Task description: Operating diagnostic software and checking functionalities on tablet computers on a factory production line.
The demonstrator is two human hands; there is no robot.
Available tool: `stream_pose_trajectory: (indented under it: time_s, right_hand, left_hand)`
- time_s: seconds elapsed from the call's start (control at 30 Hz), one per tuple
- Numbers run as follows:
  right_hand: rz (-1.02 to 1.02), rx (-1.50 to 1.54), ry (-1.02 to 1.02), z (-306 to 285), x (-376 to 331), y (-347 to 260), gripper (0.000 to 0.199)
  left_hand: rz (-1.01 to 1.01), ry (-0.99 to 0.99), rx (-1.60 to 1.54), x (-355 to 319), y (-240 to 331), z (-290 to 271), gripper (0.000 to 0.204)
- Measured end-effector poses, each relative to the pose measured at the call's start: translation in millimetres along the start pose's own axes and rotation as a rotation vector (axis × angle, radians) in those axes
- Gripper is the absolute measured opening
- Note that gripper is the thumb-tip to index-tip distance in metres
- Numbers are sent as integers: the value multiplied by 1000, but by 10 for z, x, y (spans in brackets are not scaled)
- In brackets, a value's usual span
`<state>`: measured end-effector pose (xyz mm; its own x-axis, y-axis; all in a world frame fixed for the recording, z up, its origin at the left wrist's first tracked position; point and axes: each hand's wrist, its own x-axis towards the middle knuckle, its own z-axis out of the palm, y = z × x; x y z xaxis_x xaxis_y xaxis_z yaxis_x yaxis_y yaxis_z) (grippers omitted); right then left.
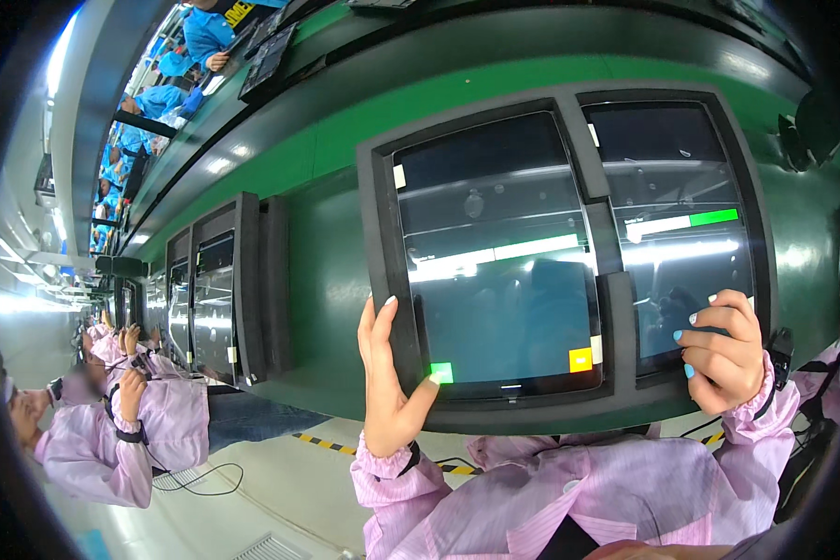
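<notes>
Gripping the dark foam tray (pixel 495 411) at frame centre, my left hand (pixel 392 383) pinches its edge; my right hand (pixel 723 350) curls on the right tablet (pixel 672 215), steadying both.

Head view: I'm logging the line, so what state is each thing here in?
Left tablet: seated in the tray, screen dark and glossy, small green and orange squares lit at its lower edge.
Right tablet: seated in the tray, screen dark with a white and green bar.
Foam tray: lying on the green belt, gripped at both lower corners.
Left hand: on the tray's left edge, thumb on the left tablet.
Right hand: curled over the right corner.
</notes>
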<state>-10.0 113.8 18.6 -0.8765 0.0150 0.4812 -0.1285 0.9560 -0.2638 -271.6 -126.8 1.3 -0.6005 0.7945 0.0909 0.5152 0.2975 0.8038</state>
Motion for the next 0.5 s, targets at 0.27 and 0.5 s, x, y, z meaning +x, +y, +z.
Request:
stream_pose_trajectory:
  time_s: [0.27,0.5]
  right_hand:
    - [-33,30,5,18,23,32,20]
    - [-32,62,-182,26,112,8,20]
  left_hand:
    - [34,-1,36,13,-5,-73,74]
    - [67,50,287,77,39,-10,61]
